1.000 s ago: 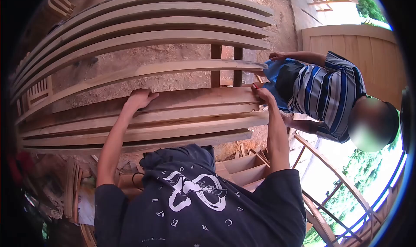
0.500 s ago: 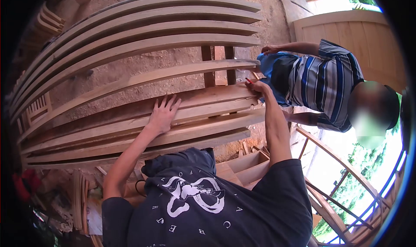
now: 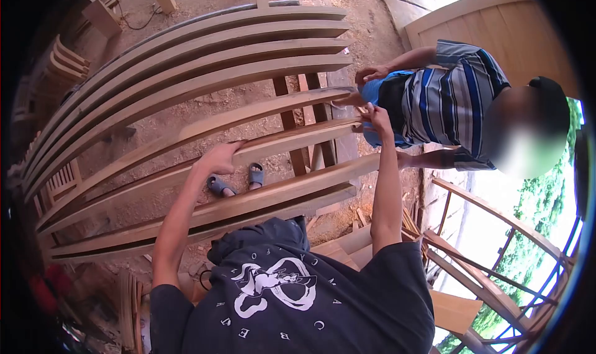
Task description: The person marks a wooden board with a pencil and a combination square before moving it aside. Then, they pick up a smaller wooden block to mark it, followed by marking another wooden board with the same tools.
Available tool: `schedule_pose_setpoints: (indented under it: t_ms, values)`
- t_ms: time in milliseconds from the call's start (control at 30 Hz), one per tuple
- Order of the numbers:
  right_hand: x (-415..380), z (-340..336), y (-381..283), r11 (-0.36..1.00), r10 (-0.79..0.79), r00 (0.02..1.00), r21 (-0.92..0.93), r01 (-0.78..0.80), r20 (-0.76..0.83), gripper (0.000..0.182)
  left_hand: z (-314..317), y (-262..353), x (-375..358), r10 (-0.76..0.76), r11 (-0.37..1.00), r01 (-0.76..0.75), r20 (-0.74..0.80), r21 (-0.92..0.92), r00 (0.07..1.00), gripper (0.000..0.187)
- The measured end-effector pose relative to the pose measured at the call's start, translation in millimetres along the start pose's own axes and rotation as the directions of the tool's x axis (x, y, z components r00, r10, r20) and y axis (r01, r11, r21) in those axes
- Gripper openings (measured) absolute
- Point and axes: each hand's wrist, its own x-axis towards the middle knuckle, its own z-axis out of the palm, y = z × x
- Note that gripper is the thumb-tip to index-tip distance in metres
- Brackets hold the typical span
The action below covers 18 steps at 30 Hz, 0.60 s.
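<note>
A long, curved wooden board (image 3: 285, 141) lies across the supports in front of me, its face tilted. My left hand (image 3: 216, 160) is closed over the upper edge of this board, near its middle. At the board's right end, my right hand (image 3: 380, 119) is closed, with its fingertips pinched together; what it holds there is too small to make out. Just beyond lies another curved board (image 3: 248, 114). Nearer my body, two more boards, the front one a thick beam (image 3: 292, 184), run side by side.
Several curved boards (image 3: 211, 44) lie parallel at the far side. A person in a striped shirt (image 3: 447, 99) stands at the right ends, one hand (image 3: 371, 73) near them. Grey sandals (image 3: 255, 176) show on the ground through a gap. A wooden panel (image 3: 484, 37) stands behind the person.
My left hand has gone from lying spread on the boards to gripping one edge. That board has shifted away from the nearer beam, opening a gap. The red pencil in my right hand no longer shows.
</note>
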Motion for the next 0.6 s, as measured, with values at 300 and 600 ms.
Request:
schedule_pose_setpoints:
  t_ms: [300, 600]
  values:
    - [-116, 35, 44, 0.898, -0.439, 0.799, -0.174, 0.404, -0.411, 0.035, 2, 12, -6, -0.027, 0.984, 0.046, -0.108, 0.174, 0.994, 0.089]
    - [-185, 88, 96, 0.735, -0.603, 0.745, -0.56, 0.382, -0.284, 0.036, 28, -2, -70, 0.034, 0.931, 0.134, -0.447, 0.339, 0.894, 0.073]
